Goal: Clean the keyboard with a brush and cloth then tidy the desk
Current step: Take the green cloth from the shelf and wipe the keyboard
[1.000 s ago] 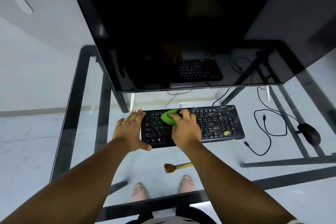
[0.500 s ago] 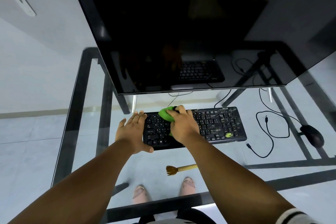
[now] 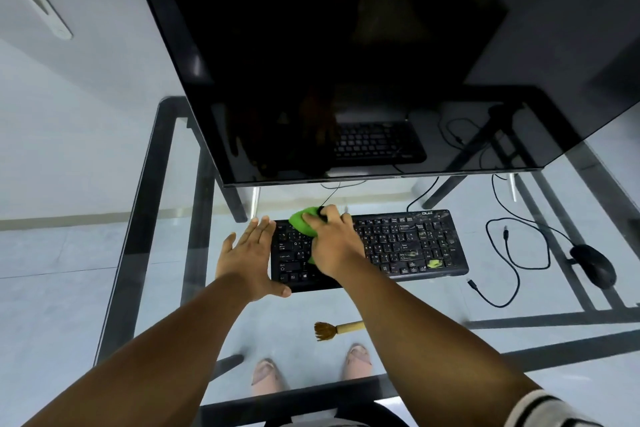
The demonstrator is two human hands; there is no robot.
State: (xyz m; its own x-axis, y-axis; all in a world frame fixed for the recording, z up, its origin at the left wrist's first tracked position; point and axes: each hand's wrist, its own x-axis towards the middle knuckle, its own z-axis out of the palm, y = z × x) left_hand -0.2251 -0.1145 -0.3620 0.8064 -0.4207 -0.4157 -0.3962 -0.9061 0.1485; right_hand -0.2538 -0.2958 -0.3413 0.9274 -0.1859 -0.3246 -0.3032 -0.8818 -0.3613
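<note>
Wiping keyboard with cloth, left end being done.
Right hand (image 3: 334,241) grips green cloth (image 3: 304,221) pressed on keyboard (image 3: 408,246); left hand (image 3: 247,258), flat with fingers straight, steadies its edge. Brush (image 3: 337,329) lies nearer the body. Next, probably: sweep cloth rightward over grimy keys.

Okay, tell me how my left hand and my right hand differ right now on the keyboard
The left hand lies flat with fingers straight against the keyboard's left end; the right hand is curled over the green cloth. The left hand holds nothing; the right hand presses the cloth onto the keys. Both touch the keyboard.
</note>
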